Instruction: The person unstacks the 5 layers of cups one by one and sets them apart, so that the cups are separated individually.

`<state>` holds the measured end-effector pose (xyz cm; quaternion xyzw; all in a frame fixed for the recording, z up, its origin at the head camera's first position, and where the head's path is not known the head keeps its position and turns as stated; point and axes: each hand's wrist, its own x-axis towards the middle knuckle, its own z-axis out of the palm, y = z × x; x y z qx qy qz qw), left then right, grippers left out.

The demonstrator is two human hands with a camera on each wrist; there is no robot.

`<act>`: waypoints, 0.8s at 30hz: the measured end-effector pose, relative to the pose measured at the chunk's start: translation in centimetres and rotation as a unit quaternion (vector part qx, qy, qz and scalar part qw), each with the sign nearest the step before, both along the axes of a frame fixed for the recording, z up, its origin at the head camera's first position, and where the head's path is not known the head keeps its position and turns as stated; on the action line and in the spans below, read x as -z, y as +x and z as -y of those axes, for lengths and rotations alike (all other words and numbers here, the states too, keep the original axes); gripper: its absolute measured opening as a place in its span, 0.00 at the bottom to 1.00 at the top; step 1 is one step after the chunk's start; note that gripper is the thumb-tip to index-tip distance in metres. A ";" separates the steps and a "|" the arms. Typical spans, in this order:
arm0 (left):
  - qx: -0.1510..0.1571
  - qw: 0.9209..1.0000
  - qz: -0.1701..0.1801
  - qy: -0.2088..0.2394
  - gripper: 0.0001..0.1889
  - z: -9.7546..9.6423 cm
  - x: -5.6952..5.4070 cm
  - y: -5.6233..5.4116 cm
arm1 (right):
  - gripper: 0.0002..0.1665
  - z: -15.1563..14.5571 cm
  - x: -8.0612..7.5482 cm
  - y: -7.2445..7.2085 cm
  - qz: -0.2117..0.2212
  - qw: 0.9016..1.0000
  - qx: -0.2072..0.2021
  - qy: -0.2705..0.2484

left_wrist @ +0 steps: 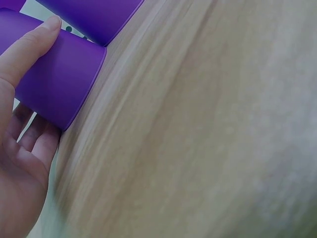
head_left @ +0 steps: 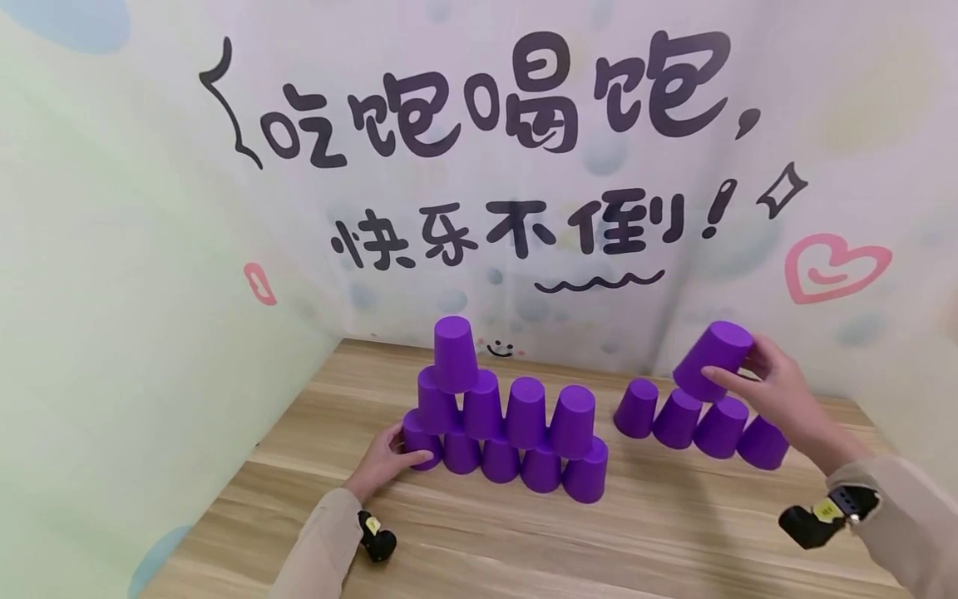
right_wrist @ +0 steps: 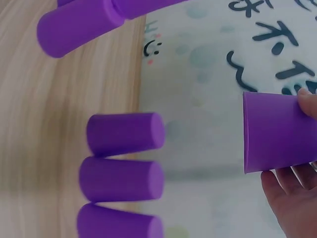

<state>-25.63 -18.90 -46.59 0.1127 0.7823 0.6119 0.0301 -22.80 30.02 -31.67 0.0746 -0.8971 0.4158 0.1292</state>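
Observation:
My right hand (head_left: 786, 391) holds an upside-down purple cup (head_left: 711, 366) in the air, thumb on the near side and fingers behind. In the right wrist view this cup (right_wrist: 280, 133) hangs apart from a row of upside-down purple cups (head_left: 677, 418) on the table. To the left stands a stack of such cups: several along the bottom, several in the second tier (head_left: 526, 414), and a single top cup (head_left: 455, 356) at the left. My left hand (head_left: 385, 457) grips the bottom row's leftmost cup (left_wrist: 64, 74) between thumb and fingers, its rim on the table.
The wooden table (head_left: 479, 549) runs back to a printed wall sheet (head_left: 419, 308) with black lettering and a pink heart. A pale wall (head_left: 150, 291) borders the table on the left. Black devices (head_left: 377, 539) are strapped to both wrists.

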 end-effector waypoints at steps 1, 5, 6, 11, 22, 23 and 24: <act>-0.001 1.000 0.003 -0.002 0.32 0.0 -0.1 0.1 | 0.35 -0.5 0.6 0.2 0.000 1.000 0.002 -0.004; 0.001 1.000 0.004 -0.006 0.32 -0.1 -0.4 0.4 | 0.33 -2.5 2.9 1.1 -0.007 1.000 0.009 -0.020; 0.001 1.000 0.005 -0.005 0.32 -0.1 -0.4 0.4 | 0.33 -3.0 3.5 1.3 -0.007 1.000 0.013 -0.022; -0.004 1.000 0.003 -0.004 0.32 -0.1 -0.2 0.3 | 0.34 -5.5 6.1 2.4 -0.006 0.999 0.042 -0.017; 0.000 1.000 -0.001 -0.010 0.32 -0.1 -0.2 0.1 | 0.37 -9.7 11.6 4.6 0.047 0.995 0.087 0.029; 0.000 1.000 -0.001 -0.011 0.32 -0.1 -0.3 0.2 | 0.38 -10.0 12.0 4.6 0.052 0.994 0.092 0.032; 0.001 1.000 -0.002 -0.013 0.32 -0.1 -0.3 0.2 | 0.40 -10.3 12.5 4.7 0.058 0.993 0.096 0.033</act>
